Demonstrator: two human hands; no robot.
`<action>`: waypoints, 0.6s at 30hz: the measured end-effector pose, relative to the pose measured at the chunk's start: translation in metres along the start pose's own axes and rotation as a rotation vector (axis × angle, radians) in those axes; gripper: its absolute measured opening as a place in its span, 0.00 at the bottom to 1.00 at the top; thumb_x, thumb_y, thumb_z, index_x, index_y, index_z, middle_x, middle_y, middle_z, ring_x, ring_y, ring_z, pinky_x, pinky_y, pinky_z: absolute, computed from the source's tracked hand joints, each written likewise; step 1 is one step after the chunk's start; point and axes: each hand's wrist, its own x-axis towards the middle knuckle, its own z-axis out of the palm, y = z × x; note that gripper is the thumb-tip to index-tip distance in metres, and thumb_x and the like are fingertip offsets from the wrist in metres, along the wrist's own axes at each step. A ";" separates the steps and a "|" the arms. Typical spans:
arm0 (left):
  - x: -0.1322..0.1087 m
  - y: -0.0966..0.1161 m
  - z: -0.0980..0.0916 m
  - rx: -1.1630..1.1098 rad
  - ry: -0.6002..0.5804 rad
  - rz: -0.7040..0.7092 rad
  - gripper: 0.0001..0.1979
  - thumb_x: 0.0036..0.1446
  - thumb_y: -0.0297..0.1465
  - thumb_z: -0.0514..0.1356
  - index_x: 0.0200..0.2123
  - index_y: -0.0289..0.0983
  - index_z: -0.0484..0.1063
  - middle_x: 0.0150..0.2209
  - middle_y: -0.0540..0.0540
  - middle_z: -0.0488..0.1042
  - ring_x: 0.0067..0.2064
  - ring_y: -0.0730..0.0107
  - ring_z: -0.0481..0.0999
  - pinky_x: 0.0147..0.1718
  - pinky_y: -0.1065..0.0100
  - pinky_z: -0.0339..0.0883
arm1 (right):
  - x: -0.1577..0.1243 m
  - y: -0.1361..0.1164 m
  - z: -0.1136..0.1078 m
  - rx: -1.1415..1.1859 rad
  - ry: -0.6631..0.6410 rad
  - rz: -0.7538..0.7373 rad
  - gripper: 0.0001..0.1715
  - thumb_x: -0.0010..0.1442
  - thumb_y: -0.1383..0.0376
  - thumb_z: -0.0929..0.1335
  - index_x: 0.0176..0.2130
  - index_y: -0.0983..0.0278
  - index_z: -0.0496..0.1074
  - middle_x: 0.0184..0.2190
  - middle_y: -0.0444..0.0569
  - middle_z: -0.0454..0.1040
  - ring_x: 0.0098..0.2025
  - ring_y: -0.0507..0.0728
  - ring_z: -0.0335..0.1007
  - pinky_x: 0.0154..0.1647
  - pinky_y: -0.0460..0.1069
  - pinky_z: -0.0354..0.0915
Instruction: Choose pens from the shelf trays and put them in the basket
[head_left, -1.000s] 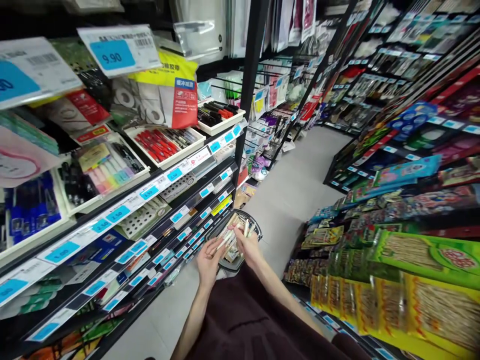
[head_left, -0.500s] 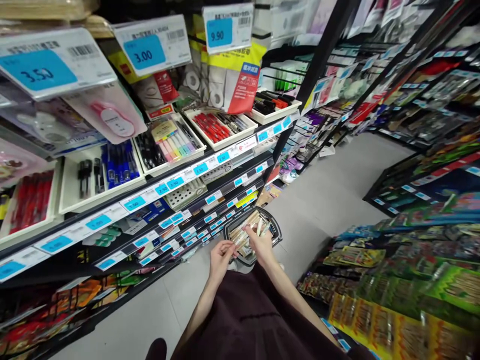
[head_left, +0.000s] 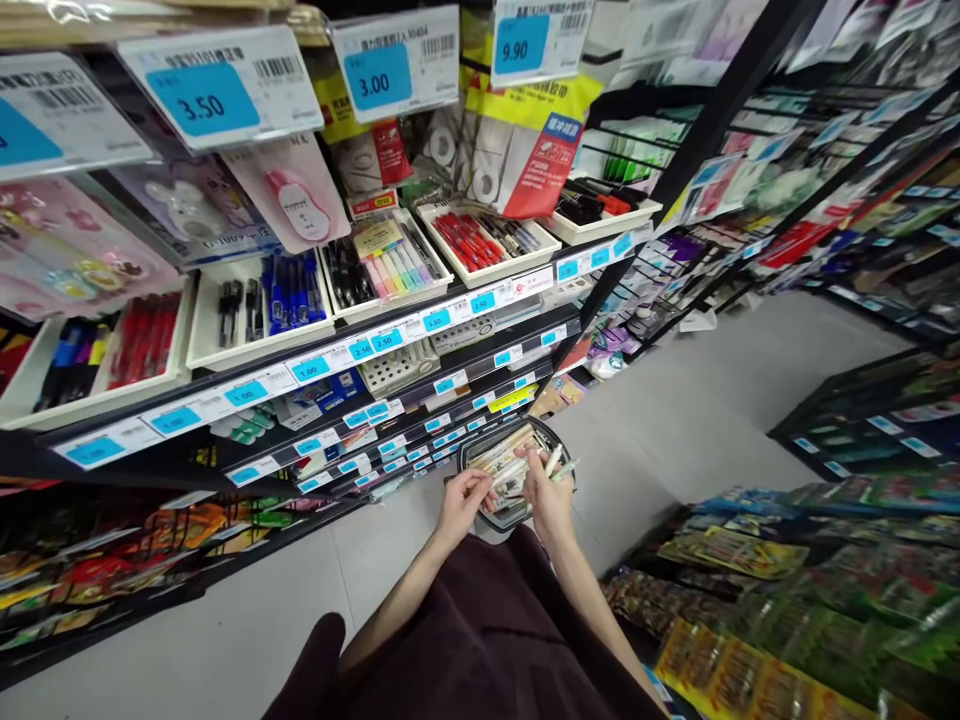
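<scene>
A dark shopping basket (head_left: 463, 452) stands low in front of me, with several long, pale pen-like sticks (head_left: 504, 452) lying in it. Over its right side, my right hand (head_left: 547, 500) is closed around a few slim pens (head_left: 553, 461); one whitish and one pale green end stick out past the fingers. My left hand (head_left: 463, 510) is at the basket's near left side. Its fingers are bent and pinched together, and whatever lies between them is too small to make out.
Along the left runs a shelf with white trays of pens (head_left: 296, 290), correction tape in a blister pack (head_left: 304, 205) and price tags (head_left: 394, 65). Packaged snacks (head_left: 720, 660) fill a rack at my right. Grey floor (head_left: 660, 430) lies between.
My right hand has drawn back to the right with the pens, whose ends now stand apart. My left hand has shifted slightly right. The view has turned, moving the shelves rightward.
</scene>
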 end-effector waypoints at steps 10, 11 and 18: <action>-0.007 -0.005 -0.005 0.088 0.103 0.032 0.14 0.47 0.36 0.70 0.32 0.35 0.72 0.25 0.48 0.76 0.28 0.71 0.74 0.31 0.71 0.65 | -0.005 0.005 0.000 0.087 -0.117 0.032 0.29 0.55 0.51 0.72 0.52 0.63 0.73 0.45 0.56 0.79 0.12 0.41 0.44 0.11 0.44 0.43; -0.008 -0.006 -0.005 0.094 0.112 0.035 0.14 0.46 0.35 0.71 0.32 0.35 0.72 0.25 0.48 0.75 0.28 0.71 0.73 0.31 0.71 0.64 | -0.006 0.005 0.001 0.089 -0.123 0.039 0.28 0.55 0.51 0.72 0.51 0.63 0.73 0.46 0.56 0.79 0.12 0.41 0.44 0.11 0.44 0.43; -0.009 -0.011 -0.011 0.194 0.216 0.094 0.13 0.43 0.32 0.71 0.29 0.35 0.71 0.23 0.52 0.71 0.27 0.73 0.68 0.30 0.71 0.61 | -0.009 0.009 0.004 0.051 -0.118 0.049 0.27 0.54 0.52 0.73 0.47 0.67 0.75 0.24 0.46 0.76 0.13 0.43 0.41 0.11 0.44 0.41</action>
